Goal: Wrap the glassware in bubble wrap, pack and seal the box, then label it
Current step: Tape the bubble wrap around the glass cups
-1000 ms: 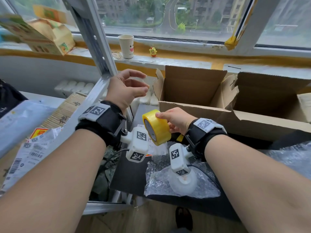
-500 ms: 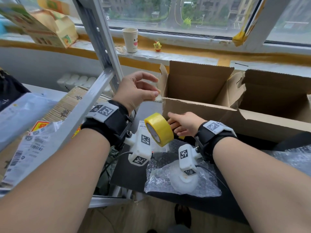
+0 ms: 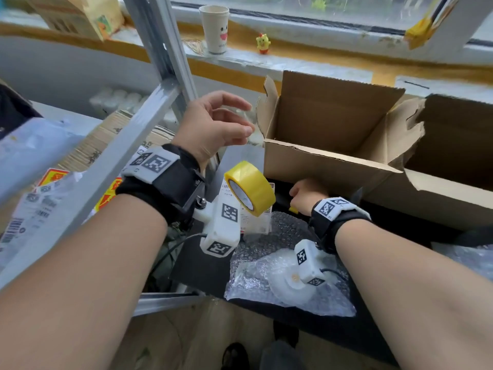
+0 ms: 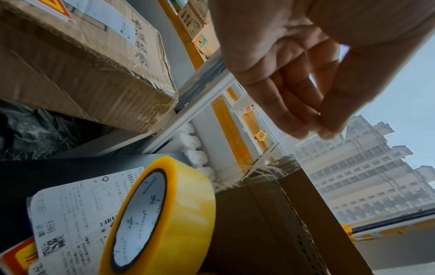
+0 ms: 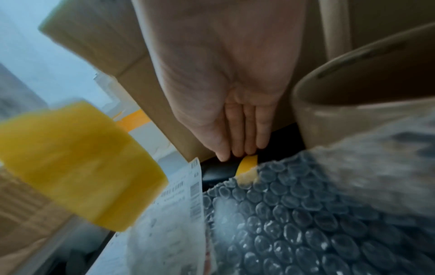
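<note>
My left hand (image 3: 240,121) is raised beside the left flap of the open cardboard box (image 3: 333,166). Its thumb and fingers (image 4: 315,128) pinch the end of a clear tape strip. The yellow tape roll (image 3: 249,188) (image 4: 160,219) hangs below that hand with no hand on it; it is blurred in the right wrist view (image 5: 77,163). My right hand (image 3: 306,193) is low at the foot of the box's front wall. Its straight fingers (image 5: 244,141) touch a small yellow object (image 5: 247,165) at the edge of the bubble wrap (image 3: 269,252) (image 5: 306,223). A beige cup (image 5: 353,89) stands close to its right.
A printed shipping label (image 3: 257,222) (image 4: 77,214) lies on the black table under the roll. A metal frame (image 3: 149,62) slants past my left arm, above a taped carton (image 4: 82,65). On the sill stand a paper cup (image 3: 214,28) and a chick toy (image 3: 263,44). Another open box (image 3: 453,145) is at right.
My right hand has let go of the tape roll and dropped to the foot of the box. The roll now hangs free. My left hand has stayed raised.
</note>
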`<state>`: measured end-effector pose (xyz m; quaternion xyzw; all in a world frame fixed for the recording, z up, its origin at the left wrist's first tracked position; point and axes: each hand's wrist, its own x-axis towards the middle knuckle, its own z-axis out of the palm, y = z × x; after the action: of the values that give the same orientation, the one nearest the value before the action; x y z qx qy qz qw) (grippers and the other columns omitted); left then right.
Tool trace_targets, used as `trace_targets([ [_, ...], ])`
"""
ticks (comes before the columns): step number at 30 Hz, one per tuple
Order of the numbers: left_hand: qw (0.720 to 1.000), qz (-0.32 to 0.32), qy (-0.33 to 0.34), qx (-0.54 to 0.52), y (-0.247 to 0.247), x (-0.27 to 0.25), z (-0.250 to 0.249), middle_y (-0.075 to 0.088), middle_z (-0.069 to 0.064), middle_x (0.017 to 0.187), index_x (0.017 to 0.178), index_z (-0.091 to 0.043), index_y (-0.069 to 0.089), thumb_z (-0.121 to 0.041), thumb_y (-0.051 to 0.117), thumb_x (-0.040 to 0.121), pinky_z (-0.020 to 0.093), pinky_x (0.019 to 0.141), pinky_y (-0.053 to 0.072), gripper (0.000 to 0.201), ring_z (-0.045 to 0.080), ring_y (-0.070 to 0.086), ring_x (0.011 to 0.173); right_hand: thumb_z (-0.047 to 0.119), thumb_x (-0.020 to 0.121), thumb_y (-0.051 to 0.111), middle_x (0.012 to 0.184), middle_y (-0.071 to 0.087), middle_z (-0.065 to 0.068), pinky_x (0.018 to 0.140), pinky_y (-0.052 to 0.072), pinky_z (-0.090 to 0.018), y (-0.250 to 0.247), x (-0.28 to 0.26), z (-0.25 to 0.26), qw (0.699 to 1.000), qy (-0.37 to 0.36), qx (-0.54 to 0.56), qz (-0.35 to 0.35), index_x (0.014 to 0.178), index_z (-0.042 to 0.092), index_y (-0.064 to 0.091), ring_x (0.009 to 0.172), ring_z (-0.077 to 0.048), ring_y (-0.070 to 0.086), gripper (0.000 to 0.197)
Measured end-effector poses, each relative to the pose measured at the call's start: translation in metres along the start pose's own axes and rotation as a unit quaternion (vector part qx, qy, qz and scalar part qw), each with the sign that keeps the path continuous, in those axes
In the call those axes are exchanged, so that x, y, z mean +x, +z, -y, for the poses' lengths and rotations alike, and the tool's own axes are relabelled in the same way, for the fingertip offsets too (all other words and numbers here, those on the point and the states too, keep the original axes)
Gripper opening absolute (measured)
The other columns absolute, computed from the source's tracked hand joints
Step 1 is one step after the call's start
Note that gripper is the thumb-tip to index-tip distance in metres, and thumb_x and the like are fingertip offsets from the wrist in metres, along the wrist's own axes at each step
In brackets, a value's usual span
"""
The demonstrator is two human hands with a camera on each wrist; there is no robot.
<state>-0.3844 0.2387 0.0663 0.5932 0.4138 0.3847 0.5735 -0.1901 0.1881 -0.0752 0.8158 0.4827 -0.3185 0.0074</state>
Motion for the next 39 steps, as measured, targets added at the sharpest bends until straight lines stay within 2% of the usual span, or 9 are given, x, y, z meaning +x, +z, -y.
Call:
trace_targets([
  [6,1.000,0.003,-0.008,-0.002,0.004,0.006,0.006,0.070,0.004,0.070,0.093,-0.009,0.066,0.014,0.070,0.074,0.031,0.067,0.056,0.030,0.023,0.068,0.077,0.018,0.079,0.071,0.108,0.064,-0.010,0.078,0.047,-0.029,0.010,0.016,0.007,0.993,-0.041,-0.112,0.001,0.114,0.007,0.063,0.098,-0.028,0.062,0.038],
  [10,1.000,-0.001,-0.023,0.001,0.004,0.007,0.013,0.069,0.006,0.071,0.092,-0.009,0.066,0.015,0.069,0.074,0.031,0.067,0.057,0.030,0.021,0.068,0.076,0.021,0.079,0.072,0.115,0.061,-0.013,0.083,0.046,-0.034,0.011,0.017,0.007,0.992,-0.076,-0.101,0.012,0.117,0.008,0.058,0.106,-0.032,0.060,0.042],
  [15,0.999,-0.005,-0.038,0.008,0.004,0.010,0.017,0.068,0.008,0.072,0.091,-0.009,0.066,0.016,0.068,0.074,0.031,0.069,0.058,0.030,0.022,0.067,0.074,0.020,0.077,0.059,0.077,0.065,-0.010,0.065,0.048,-0.031,0.001,0.012,0.012,0.996,-0.016,-0.060,0.069,0.078,0.006,0.061,0.074,-0.030,0.065,0.014],
  [19,0.998,-0.017,-0.054,0.019,0.006,0.010,0.022,0.068,0.013,0.076,0.091,-0.009,0.066,0.016,0.067,0.076,0.032,0.072,0.059,0.029,0.021,0.067,0.074,0.012,0.087,0.048,0.071,0.065,-0.014,0.054,0.043,-0.024,-0.016,-0.006,0.010,0.993,0.033,0.044,0.104,0.068,0.001,0.057,0.056,-0.025,0.056,0.024],
  [23,0.998,-0.031,-0.056,0.019,0.007,0.008,0.021,0.068,0.014,0.078,0.092,-0.008,0.066,0.016,0.067,0.077,0.030,0.071,0.060,0.028,0.013,0.068,0.067,0.009,0.092,0.043,0.075,0.058,-0.018,0.047,0.039,-0.025,-0.026,-0.021,0.005,0.982,0.057,0.133,0.125,0.092,0.001,0.045,0.056,-0.025,0.052,0.007],
  [26,0.997,-0.024,-0.056,0.036,0.008,0.006,0.018,0.068,0.014,0.079,0.094,-0.007,0.065,0.016,0.067,0.077,0.033,0.074,0.060,0.028,0.013,0.069,0.067,0.002,0.090,0.043,0.090,0.066,-0.024,0.045,0.038,-0.026,-0.033,-0.029,0.002,0.971,0.062,0.179,0.146,0.109,0.009,0.035,0.057,-0.025,0.052,0.022],
  [32,0.997,-0.013,-0.052,0.062,0.010,0.003,0.016,0.069,0.015,0.079,0.093,-0.009,0.065,0.018,0.064,0.077,0.035,0.078,0.060,0.031,0.016,0.068,0.072,0.026,0.095,0.045,0.064,0.048,-0.008,0.053,0.038,-0.024,-0.049,-0.051,-0.004,0.937,0.107,0.298,0.146,0.085,0.010,0.047,0.051,-0.019,0.042,0.019],
  [35,0.996,-0.014,-0.053,0.065,0.010,0.003,0.016,0.069,0.014,0.079,0.091,-0.010,0.065,0.019,0.062,0.077,0.036,0.080,0.059,0.033,0.020,0.068,0.076,0.009,0.096,0.051,0.074,0.056,-0.017,0.087,0.053,-0.051,-0.051,-0.057,-0.011,0.923,0.094,0.326,0.179,0.120,0.005,0.047,0.077,-0.031,0.057,0.024],
  [39,0.996,-0.008,-0.058,0.064,0.009,0.002,0.016,0.070,0.014,0.080,0.091,-0.011,0.065,0.020,0.061,0.077,0.036,0.080,0.059,0.034,0.021,0.068,0.078,-0.009,0.097,0.039,0.096,0.053,-0.024,0.069,0.058,-0.049,-0.052,-0.065,-0.018,0.890,0.055,0.410,0.193,0.142,-0.002,0.025,0.084,-0.037,0.065,0.048],
])
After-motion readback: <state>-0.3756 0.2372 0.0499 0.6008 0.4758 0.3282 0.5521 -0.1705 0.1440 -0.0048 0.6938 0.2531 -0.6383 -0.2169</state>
